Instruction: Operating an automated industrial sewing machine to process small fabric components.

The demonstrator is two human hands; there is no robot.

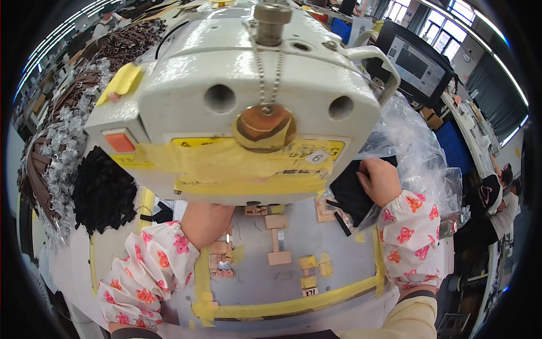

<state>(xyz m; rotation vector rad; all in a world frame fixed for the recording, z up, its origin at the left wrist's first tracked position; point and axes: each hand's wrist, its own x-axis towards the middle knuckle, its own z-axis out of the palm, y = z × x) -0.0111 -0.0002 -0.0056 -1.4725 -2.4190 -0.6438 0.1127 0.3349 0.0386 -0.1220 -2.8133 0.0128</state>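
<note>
My left hand (206, 223) reaches under a white machine head (254, 107), which looks like part of an industrial sewing machine. Its fingers are hidden there, so I cannot see what they touch. On the right, my right hand (381, 181) is closed, with thumb and fingertips against black fabric (353, 195) that lies in a clear plastic bag (420, 147). Below the head is a grey work plate (248, 294), bordered with yellow tape, with small tan blocks (279, 258) fixed on it. Both forearms wear white sleeves with a flower print.
A heap of black strips (104, 192) lies to the left, beside brown straps (39, 186) in clear plastic. A few loose black strips (158, 213) rest near my left sleeve. A monitor (415, 62) stands at the back right. Other people (497, 203) sit at the far right.
</note>
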